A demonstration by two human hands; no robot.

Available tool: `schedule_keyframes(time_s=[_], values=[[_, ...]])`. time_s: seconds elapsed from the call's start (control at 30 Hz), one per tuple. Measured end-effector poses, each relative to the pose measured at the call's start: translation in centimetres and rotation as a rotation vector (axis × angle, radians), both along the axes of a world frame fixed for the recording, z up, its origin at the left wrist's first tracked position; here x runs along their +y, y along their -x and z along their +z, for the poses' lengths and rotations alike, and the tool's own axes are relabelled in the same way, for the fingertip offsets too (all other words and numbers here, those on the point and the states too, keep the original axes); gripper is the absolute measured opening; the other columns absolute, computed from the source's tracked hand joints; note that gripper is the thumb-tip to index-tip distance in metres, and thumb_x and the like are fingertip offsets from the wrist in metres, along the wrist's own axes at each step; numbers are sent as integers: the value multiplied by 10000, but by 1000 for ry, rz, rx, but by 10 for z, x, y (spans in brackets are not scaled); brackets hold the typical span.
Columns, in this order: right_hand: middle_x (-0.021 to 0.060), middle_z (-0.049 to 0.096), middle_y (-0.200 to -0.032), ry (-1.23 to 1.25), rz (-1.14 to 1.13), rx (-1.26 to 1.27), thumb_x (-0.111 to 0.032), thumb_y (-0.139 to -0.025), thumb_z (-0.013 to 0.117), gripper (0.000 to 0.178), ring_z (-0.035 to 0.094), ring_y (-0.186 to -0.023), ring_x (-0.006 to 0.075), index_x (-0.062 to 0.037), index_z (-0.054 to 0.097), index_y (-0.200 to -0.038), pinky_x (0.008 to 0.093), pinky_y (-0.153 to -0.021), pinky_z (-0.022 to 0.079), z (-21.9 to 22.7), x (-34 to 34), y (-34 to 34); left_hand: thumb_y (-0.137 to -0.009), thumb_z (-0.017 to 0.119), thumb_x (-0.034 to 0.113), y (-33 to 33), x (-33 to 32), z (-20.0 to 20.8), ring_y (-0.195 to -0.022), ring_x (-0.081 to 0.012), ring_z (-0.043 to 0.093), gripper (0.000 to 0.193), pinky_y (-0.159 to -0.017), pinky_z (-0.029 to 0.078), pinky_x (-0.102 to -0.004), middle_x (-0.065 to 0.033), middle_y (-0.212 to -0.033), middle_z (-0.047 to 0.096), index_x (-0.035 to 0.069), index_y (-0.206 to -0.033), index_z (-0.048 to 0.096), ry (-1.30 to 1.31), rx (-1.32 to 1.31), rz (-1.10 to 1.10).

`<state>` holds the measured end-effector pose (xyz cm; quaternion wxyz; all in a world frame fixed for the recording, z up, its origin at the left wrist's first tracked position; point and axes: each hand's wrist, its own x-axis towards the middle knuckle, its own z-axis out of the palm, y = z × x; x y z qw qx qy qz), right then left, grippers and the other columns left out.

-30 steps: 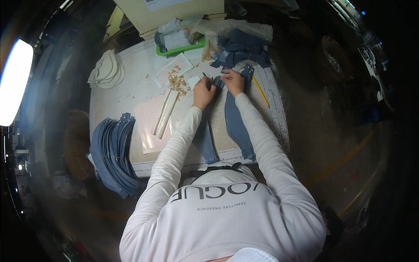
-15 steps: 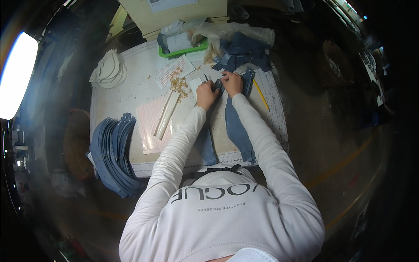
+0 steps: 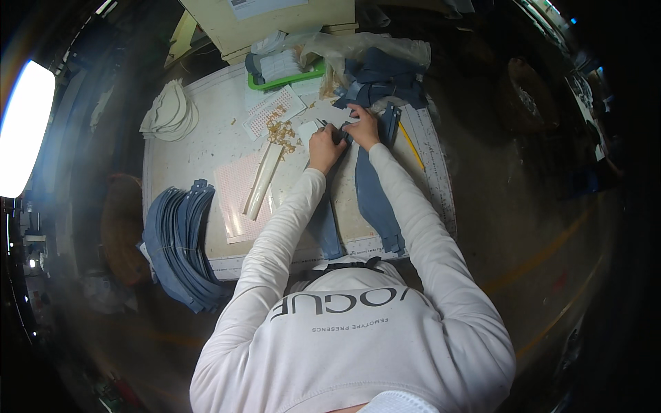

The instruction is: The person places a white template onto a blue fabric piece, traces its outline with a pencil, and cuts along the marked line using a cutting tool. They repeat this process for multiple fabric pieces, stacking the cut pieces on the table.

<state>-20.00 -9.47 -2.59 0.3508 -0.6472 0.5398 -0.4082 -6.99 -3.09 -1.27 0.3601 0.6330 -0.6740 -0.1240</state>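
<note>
Now gripping blue strip (image 3: pixel 326 219) with left hand (image 3: pixel 323 149), touching far end with right hand (image 3: pixel 363 130), cannot tell if pinching.

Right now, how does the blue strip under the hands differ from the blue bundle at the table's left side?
The strip lies flat and looks thin; the bundle is a thick stack of many layers. The strip runs fairly straight, while the bundle bows in a curve. The left hand and right hand are at the strip's far end; neither touches the bundle. Both are blue.
</note>
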Motion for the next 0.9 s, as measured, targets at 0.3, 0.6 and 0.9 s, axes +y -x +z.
schedule_keyframes(time_s=[0.3,0.6,0.9], values=[[112,563,-947,6,-6,-28,51,-597,714,593,622,-809,282,-105,590,-1156,345,-725,532,3,16,-6,-635,733,168,-1,2,1,-734,-355,631,316,-688,503,-435,-186,-790,642,20,-868,581,-30,27,-33],[104,590,-959,217,-79,180,32,-624,736,520,671,-699,209,-88,615,-1116,312,-679,534,-5,3,1,-668,749,186,-8,1,3,-762,-319,662,302,-708,523,-383,-157,-824,674,35,-884,602,-73,4,-29],[106,637,-959,-10,-114,-14,-45,-610,794,489,659,-793,245,-97,637,-1071,336,-742,519,-10,-6,5,-696,717,183,-11,1,10,-780,-324,662,292,-728,521,-387,-163,-830,670,38,-922,603,-125,61,-39]])
